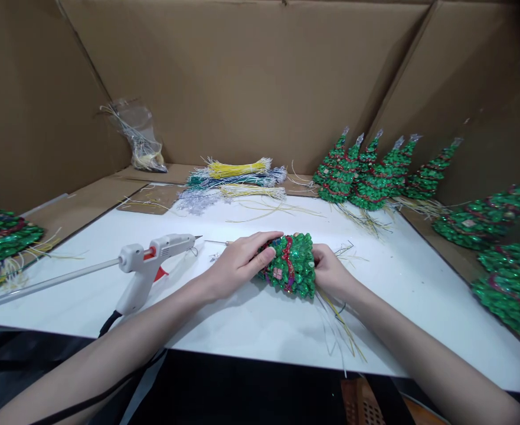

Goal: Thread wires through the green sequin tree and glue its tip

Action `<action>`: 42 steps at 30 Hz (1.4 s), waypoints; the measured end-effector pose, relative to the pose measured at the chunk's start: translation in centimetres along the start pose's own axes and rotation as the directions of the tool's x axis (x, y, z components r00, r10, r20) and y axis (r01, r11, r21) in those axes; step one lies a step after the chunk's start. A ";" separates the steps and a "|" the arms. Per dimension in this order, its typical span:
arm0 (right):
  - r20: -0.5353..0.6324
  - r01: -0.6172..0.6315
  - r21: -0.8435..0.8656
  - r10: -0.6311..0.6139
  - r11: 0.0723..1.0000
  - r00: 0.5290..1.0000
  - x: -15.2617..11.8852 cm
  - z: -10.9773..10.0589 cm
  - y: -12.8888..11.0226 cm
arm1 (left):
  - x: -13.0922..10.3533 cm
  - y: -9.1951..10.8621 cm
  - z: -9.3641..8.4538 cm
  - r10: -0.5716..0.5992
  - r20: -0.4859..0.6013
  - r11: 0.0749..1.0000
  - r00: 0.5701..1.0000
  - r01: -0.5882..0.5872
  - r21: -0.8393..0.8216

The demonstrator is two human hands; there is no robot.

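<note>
Hands meet at mid-table over one green sequinned tree (291, 273), which lies on its side on the white table (419, 283). Left hand (237, 265) wraps over the narrower end, fingers curled on top, thumb underneath; right hand (328, 273) closes round the wide base, where thin wire stems (342, 327) trail out toward the table edge. Probably a two-handed hold to steady the piece. Glue gun (147, 268) stands just left of the left hand, nozzle pointing toward the tree, likely parked within reach. Bundled coloured wires (237, 177) sit at the back; finished trees (366, 174) lean against the cardboard wall (251, 77), apart from the working spot.
</note>
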State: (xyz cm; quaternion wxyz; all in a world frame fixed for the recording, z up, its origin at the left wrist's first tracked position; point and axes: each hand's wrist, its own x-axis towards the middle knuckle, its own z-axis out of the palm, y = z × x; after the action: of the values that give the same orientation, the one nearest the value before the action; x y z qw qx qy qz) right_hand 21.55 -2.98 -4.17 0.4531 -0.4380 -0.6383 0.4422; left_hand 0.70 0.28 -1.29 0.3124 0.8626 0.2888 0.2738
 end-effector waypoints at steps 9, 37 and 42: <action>0.000 -0.017 0.014 0.017 1.000 1.000 -0.1 0.0 0.1 | 0.1 0.2 0.2 -0.016 -0.025 1.000 1.000 0.016 -0.014; 0.013 -0.023 0.139 0.022 0.990 1.000 -0.1 -0.1 0.6 | 0.2 0.2 0.2 -0.017 -0.023 1.000 1.000 0.017 0.005; -0.004 -0.013 0.155 0.013 0.988 1.000 -0.1 0.0 0.7 | 0.2 0.4 0.4 -0.016 -0.026 0.999 1.000 0.017 0.040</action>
State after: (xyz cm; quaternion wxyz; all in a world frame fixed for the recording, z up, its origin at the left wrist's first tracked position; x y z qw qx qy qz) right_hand 21.72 -2.91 -4.90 0.4844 -0.4066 -0.5980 0.4925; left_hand 1.26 0.01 -1.24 0.2934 0.8627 0.3053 0.2764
